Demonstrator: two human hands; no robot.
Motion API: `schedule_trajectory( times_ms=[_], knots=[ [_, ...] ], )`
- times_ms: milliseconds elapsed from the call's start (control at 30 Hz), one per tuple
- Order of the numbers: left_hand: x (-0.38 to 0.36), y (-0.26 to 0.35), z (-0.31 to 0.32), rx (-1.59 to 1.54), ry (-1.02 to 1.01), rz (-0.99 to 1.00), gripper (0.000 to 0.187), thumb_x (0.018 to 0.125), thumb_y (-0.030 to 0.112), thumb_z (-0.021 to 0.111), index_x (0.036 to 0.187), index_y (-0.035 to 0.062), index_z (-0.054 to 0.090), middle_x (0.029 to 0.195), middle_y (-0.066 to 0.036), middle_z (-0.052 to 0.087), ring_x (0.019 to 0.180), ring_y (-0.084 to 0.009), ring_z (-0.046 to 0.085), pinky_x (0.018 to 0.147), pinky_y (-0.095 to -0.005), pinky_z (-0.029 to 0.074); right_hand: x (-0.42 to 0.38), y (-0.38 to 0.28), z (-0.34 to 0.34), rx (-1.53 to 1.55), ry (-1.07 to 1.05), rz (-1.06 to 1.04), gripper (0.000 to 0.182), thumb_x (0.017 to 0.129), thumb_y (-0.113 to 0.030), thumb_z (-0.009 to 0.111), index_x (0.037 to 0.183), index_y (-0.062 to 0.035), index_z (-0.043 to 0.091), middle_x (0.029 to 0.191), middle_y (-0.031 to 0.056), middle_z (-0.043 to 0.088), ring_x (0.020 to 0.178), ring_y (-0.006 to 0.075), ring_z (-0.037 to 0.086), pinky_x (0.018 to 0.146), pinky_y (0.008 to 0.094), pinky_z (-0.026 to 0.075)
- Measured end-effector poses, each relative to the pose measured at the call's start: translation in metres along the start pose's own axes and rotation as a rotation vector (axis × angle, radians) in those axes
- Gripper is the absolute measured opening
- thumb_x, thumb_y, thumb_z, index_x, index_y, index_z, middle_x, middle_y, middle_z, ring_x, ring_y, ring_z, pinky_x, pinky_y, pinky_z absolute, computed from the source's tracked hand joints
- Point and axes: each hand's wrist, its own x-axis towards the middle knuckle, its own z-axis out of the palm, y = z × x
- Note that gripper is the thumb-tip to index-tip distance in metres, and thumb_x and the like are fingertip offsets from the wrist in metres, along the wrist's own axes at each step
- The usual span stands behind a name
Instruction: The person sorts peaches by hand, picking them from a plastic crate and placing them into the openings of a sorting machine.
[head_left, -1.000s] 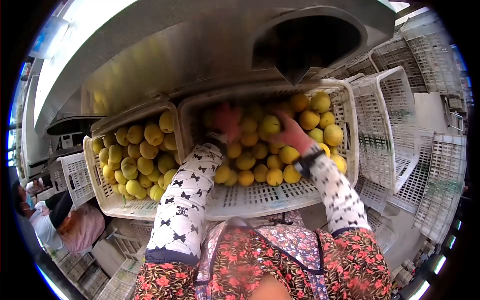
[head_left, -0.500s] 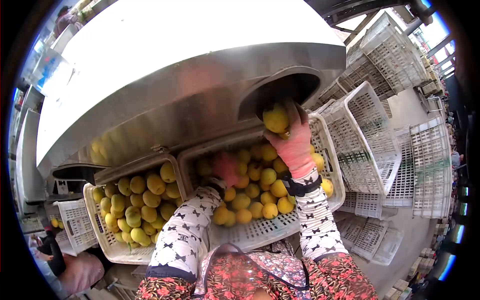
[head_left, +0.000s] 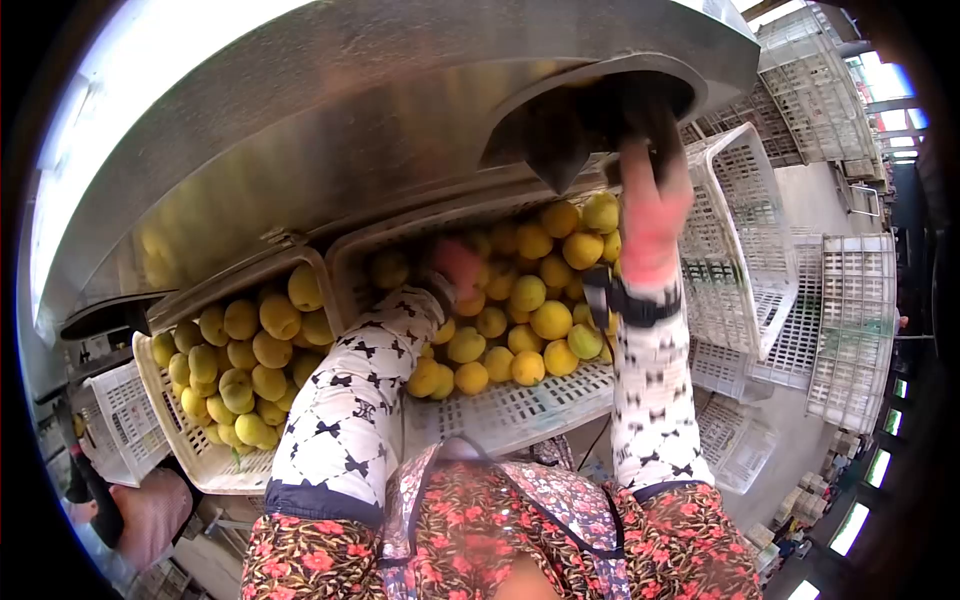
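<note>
My right hand (head_left: 655,205) wears a pinkish covering and reaches up to the dark oval opening (head_left: 540,125) in the metal machine. Its fingers are smeared by motion in the shadow there, and I cannot tell if they hold anything. Below, my left hand (head_left: 457,268) is down among round yellow fruits (head_left: 528,292) in a white plastic crate (head_left: 500,412). Shade and the fruit hide its fingers. Patterned sleeves cover both forearms, and a black band (head_left: 645,306) circles the right wrist.
A second crate (head_left: 215,478) of yellow-green fruit (head_left: 240,390) stands to the left. Stacked white crates (head_left: 755,240) rise on the right. The machine's metal body (head_left: 330,150) overhangs the far crate edges. At lower left another person's arm (head_left: 100,500) shows.
My right hand has moved up into the opening, and the fruit it held is out of sight. My left hand stays among the fruit. The whole view has shifted.
</note>
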Motion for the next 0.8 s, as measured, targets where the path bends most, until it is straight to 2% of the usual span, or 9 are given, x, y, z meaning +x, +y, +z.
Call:
schedule_trajectory(
  times_ms=[33, 100, 233, 267, 367, 500, 567, 600, 800],
  knots=[
    [-0.006, -0.003, -0.016, -0.010, -0.037, 0.070, 0.072, 0.068, 0.050, 0.078, 0.124, 0.0076, 0.060, 0.101, -0.016, 0.068, 0.097, -0.0334, 0.065, 0.086, -0.0484, 0.050, -0.014, 0.028, -0.015, -0.269, 0.092, -0.288, 0.038, 0.088, -0.012, 0.069, 0.123, 0.0012, 0.061, 0.107, 0.0096, 0.069, 0.077, 0.0134, 0.061, 0.072, 0.0254, 0.052],
    [-0.003, -0.014, -0.018, -0.046, -0.037, 0.158, 0.076, 0.067, 0.048, 0.079, 0.128, 0.0069, 0.057, 0.099, -0.018, 0.069, 0.094, -0.0349, 0.066, 0.084, -0.0498, 0.052, -0.049, 0.095, -0.050, -0.235, -0.048, 0.005, 0.032, 0.089, -0.012, 0.070, 0.118, -0.0008, 0.065, 0.098, 0.0046, 0.070, 0.069, 0.0096, 0.057, 0.067, 0.0234, 0.051],
    [0.009, -0.021, -0.003, -0.078, -0.052, 0.212, 0.080, 0.068, 0.047, 0.079, 0.133, 0.0087, 0.052, 0.099, -0.018, 0.068, 0.094, -0.0356, 0.066, 0.084, -0.0495, 0.053, -0.057, 0.152, -0.073, -1.118, -0.346, -0.406, 0.056, 0.082, -0.023, 0.077, 0.130, -0.0057, 0.055, 0.110, 0.0114, 0.065, 0.085, 0.0274, 0.066, 0.079, 0.0384, 0.054],
    [0.009, -0.021, -0.005, -0.074, -0.089, 0.206, 0.081, 0.069, 0.047, 0.079, 0.135, 0.0095, 0.051, 0.099, -0.017, 0.068, 0.093, -0.0352, 0.066, 0.084, -0.0487, 0.053, -0.046, 0.161, -0.071, -1.334, -0.457, -0.258, 0.072, 0.076, -0.033, 0.081, 0.135, -0.0070, 0.048, 0.118, 0.0147, 0.061, 0.097, 0.0360, 0.065, 0.087, 0.0456, 0.053],
    [-0.004, -0.018, -0.022, -0.158, -0.102, 0.068, 0.059, 0.073, 0.046, 0.075, 0.119, 0.0095, 0.065, 0.100, -0.017, 0.069, 0.092, -0.0337, 0.067, 0.082, -0.0466, 0.054, -0.014, 0.176, -0.065, -1.225, -0.562, 0.299, 0.069, 0.075, -0.034, 0.081, 0.129, -0.0044, 0.051, 0.111, 0.0192, 0.065, 0.101, 0.0368, 0.065, 0.091, 0.0436, 0.052],
    [-0.036, -0.011, -0.027, -1.208, 0.157, -0.058, 0.068, 0.078, 0.037, 0.079, 0.134, 0.0076, 0.053, 0.118, -0.011, 0.067, 0.105, -0.0260, 0.065, 0.091, -0.0378, 0.052, -0.011, 0.170, -0.074, -0.780, -0.504, 0.441, 0.064, 0.072, -0.031, 0.083, 0.121, -0.0007, 0.056, 0.112, 0.0190, 0.066, 0.103, 0.0329, 0.066, 0.090, 0.0397, 0.053],
    [-0.063, 0.007, -0.020, -1.938, 0.263, -0.202, 0.059, 0.078, 0.032, 0.080, 0.126, 0.0041, 0.060, 0.114, -0.012, 0.069, 0.103, -0.0243, 0.066, 0.090, -0.0350, 0.053, -0.038, 0.184, -0.084, 0.036, -0.499, 0.546, 0.087, 0.068, -0.030, 0.086, 0.139, 0.0023, 0.046, 0.118, 0.0126, 0.064, 0.103, 0.0211, 0.064, 0.092, 0.0324, 0.053],
    [-0.074, 0.010, -0.014, -2.224, 0.282, 0.138, 0.055, 0.085, 0.027, 0.075, 0.130, 0.0011, 0.056, 0.122, -0.010, 0.065, 0.109, -0.0216, 0.063, 0.090, -0.0348, 0.053, -0.050, 0.141, -0.077, 0.265, -0.483, 0.602, 0.092, 0.069, -0.032, 0.086, 0.142, 0.0028, 0.042, 0.121, 0.0139, 0.062, 0.106, 0.0216, 0.063, 0.093, 0.0325, 0.053],
    [-0.118, 0.063, -0.064, -2.707, 0.240, 0.323, 0.048, 0.095, 0.026, 0.064, 0.135, 0.0026, 0.051, 0.126, -0.009, 0.061, 0.112, -0.0206, 0.061, 0.096, -0.0337, 0.051, -0.102, 0.038, -0.040, 0.587, -0.476, 0.566, 0.103, 0.072, -0.053, 0.081, 0.146, 0.0048, 0.036, 0.123, 0.0120, 0.057, 0.109, 0.0209, 0.058, 0.093, 0.0320, 0.050]
  ],
)
